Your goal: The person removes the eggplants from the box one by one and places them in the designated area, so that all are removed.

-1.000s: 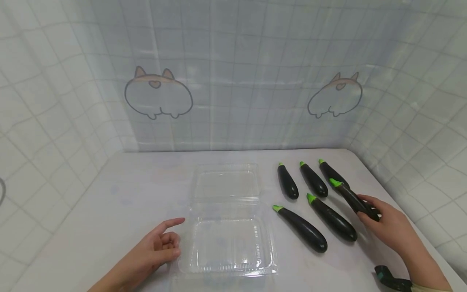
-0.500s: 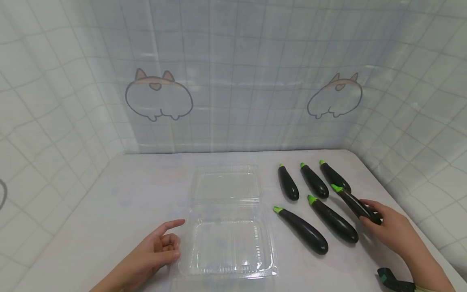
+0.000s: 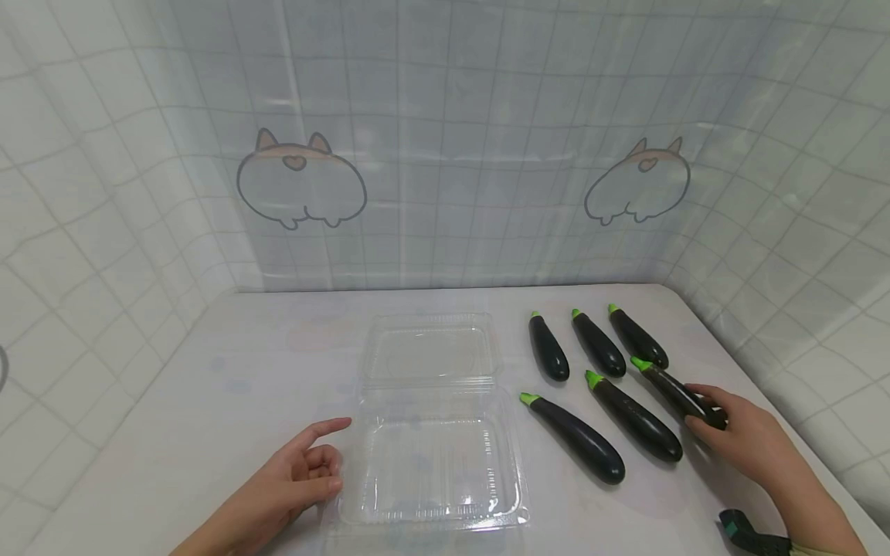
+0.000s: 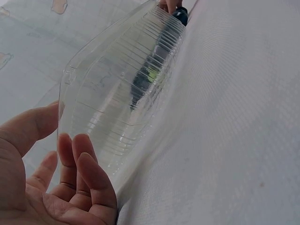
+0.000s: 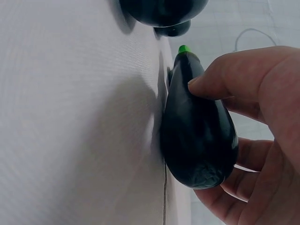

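My right hand (image 3: 744,432) grips an eggplant (image 3: 670,390) near its thick end, thumb on one side and fingers on the other. Its green stem points toward the back left. In the right wrist view this eggplant (image 5: 199,136) lies along the white surface, its rounded bottom facing the camera. At the left, my left hand (image 3: 292,479) is beside a clear plastic clamshell container (image 3: 431,467), index finger extended and the other fingers loosely bent. The left wrist view has its fingertips (image 4: 86,161) right at the rim of the container (image 4: 117,61).
Several more eggplants lie apart right of the container, among them a front one (image 3: 577,436) and one beside the held eggplant (image 3: 636,417). The container's lid (image 3: 431,347) lies folded back. A white table (image 3: 229,386) ends at a tile-patterned curtain (image 3: 445,154).
The right hand and its eggplant have come slightly down and nearer to me, showing more of the eggplant behind. The left hand and container have stayed in place.
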The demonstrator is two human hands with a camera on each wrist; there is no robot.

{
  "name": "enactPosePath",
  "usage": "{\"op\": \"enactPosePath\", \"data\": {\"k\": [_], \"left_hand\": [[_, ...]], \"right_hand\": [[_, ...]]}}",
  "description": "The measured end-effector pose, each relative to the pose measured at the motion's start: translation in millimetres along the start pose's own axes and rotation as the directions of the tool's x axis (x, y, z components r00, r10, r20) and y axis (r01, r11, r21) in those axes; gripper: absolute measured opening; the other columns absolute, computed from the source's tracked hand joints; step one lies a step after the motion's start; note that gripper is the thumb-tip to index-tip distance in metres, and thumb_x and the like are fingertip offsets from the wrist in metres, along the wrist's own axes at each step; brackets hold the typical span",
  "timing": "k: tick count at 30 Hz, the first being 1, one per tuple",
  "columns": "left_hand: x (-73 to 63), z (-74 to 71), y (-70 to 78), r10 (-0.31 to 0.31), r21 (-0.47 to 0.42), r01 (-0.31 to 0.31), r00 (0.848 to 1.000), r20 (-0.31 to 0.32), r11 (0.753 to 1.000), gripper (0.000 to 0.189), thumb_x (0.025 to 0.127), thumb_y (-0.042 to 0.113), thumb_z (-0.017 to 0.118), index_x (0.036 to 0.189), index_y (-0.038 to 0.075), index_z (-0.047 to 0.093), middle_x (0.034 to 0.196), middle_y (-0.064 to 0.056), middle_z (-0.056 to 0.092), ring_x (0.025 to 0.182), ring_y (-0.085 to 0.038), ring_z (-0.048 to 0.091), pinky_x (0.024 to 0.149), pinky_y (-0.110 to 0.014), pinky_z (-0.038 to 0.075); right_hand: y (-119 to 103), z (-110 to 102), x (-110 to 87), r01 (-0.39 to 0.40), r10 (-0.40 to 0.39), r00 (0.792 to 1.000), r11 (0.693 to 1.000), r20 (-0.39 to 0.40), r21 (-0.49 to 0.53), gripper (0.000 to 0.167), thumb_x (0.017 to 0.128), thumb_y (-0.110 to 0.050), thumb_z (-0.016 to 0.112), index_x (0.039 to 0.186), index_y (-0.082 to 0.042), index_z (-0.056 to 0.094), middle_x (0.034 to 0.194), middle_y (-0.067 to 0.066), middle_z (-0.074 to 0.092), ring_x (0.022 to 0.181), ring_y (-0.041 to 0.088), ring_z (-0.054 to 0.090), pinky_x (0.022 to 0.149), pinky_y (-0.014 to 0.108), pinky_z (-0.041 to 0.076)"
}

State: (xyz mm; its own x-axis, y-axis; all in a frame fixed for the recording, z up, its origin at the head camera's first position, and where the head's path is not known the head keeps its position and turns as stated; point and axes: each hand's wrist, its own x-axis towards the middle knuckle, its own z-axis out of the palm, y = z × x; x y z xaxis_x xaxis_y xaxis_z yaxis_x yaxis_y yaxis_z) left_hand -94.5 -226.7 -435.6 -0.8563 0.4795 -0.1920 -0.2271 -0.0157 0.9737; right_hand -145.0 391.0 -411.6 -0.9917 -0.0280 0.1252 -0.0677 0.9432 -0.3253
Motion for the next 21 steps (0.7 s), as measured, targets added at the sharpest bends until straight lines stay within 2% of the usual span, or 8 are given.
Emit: {"op": "enactPosePath", "data": {"k": [5, 10, 21], "left_hand": [[0.1, 0.4, 0.3, -0.002, 0.008, 0.002, 1.000, -0.009, 1.000, 0.074, 0.096, 0.002, 0.060, 0.155, 0.013, 0.017, 0.098, -0.003, 0.051, 0.086, -0.012, 0.053, 0.078, -0.024, 0.047], [-0.3, -0.3, -0.3, 0.013, 0.007, -0.013, 1.000, 0.010, 1.000, 0.073, 0.097, 0.001, 0.059, 0.155, 0.013, 0.016, 0.098, -0.003, 0.051, 0.087, -0.012, 0.053, 0.079, -0.025, 0.047], [0.0, -0.8, -0.2, 0.010, 0.009, -0.010, 1.000, 0.010, 1.000, 0.073, 0.097, 0.002, 0.059, 0.155, 0.013, 0.016, 0.099, -0.003, 0.051, 0.088, -0.012, 0.053, 0.080, -0.026, 0.047]], "right_hand": [[-0.1, 1.3, 0.1, 0.012, -0.012, 1.000, 1.000, -0.010, -0.002, 0.055, 0.086, -0.024, 0.075, 0.130, 0.002, 0.056, 0.111, 0.030, 0.061, 0.091, 0.041, 0.061, 0.068, 0.051, 0.049], [-1.7, 3.8, 0.9, 0.010, -0.010, 1.000, 1.000, -0.017, -0.018, 0.055, 0.085, -0.025, 0.077, 0.129, 0.002, 0.058, 0.116, 0.034, 0.058, 0.102, 0.050, 0.056, 0.078, 0.062, 0.046], [-4.5, 6.7, 1.0, -0.009, 0.009, 1.000, 1.000, -0.016, -0.029, 0.060, 0.083, -0.027, 0.079, 0.130, 0.002, 0.057, 0.118, 0.037, 0.054, 0.105, 0.053, 0.052, 0.080, 0.065, 0.044]]}}
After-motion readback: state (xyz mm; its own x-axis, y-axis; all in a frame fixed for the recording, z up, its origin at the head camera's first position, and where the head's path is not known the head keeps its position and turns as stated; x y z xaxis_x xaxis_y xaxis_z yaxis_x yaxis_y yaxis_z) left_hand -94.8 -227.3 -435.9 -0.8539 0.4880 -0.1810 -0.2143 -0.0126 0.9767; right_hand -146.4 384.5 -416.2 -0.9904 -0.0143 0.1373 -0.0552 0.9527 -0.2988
